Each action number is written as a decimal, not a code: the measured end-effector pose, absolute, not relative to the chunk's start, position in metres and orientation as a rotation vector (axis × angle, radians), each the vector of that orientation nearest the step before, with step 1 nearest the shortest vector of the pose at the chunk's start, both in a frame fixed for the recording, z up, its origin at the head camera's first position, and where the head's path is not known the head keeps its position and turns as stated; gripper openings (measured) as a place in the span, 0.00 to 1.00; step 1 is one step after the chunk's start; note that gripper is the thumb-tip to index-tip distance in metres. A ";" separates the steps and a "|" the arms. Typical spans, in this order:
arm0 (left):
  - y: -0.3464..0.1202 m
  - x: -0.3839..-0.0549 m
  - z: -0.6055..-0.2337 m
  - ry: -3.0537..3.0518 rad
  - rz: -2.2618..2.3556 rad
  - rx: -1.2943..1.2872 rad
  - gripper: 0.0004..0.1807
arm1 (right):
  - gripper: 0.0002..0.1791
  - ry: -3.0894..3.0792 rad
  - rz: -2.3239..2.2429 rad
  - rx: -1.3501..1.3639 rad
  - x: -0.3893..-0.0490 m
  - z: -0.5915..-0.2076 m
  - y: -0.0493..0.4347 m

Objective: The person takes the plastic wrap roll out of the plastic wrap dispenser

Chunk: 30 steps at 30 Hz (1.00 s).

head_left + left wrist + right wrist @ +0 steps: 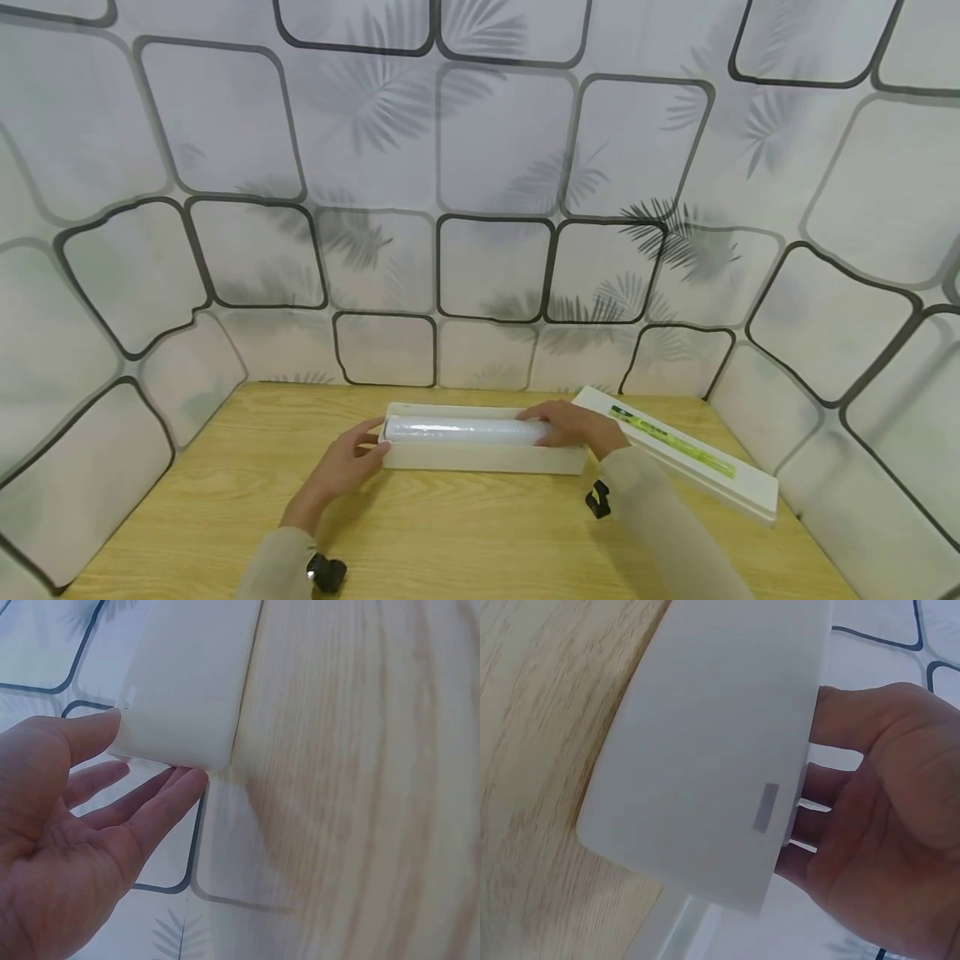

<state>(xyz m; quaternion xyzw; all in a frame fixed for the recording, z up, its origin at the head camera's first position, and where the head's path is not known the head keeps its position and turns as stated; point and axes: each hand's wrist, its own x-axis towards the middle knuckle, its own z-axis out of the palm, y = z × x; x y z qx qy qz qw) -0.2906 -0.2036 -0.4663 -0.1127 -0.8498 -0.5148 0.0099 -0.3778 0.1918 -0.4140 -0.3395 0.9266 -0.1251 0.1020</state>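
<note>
A long white box [480, 457] stands on the table with a roll of plastic wrap [457, 430] lying inside it. At the box's left end is my left hand [348, 454]. In the left wrist view, the thumb of that hand [82, 817] touches the upper edge of the box [187, 682], while its nearly straight fingers rest against the end. My right hand [573, 423] reaches over the right part of the box and grips the roll. The right wrist view shows the right hand's [885, 802] thumb and fingers dipping behind the box wall [697, 750], which hides the fingertips.
A long white lid [690, 467] with a yellow-green label lies slanted on the right, close to the box's right end. The wood-grain table [465, 533] meets patterned wall covering [495, 267] at the back and on both sides.
</note>
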 end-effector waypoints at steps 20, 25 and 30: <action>-0.223 -0.291 -0.471 -2.676 -1.588 -0.326 0.31 | 0.30 2.664 -0.461 -0.945 -0.371 -0.422 0.172; -0.230 -0.292 -0.469 -2.676 -1.594 -0.362 0.33 | 0.30 2.654 -0.480 -0.944 -0.370 -0.425 0.167; -0.233 -0.292 -0.467 -2.682 -1.599 -0.366 0.33 | 0.30 2.650 -0.496 -1.022 -0.369 -0.424 0.163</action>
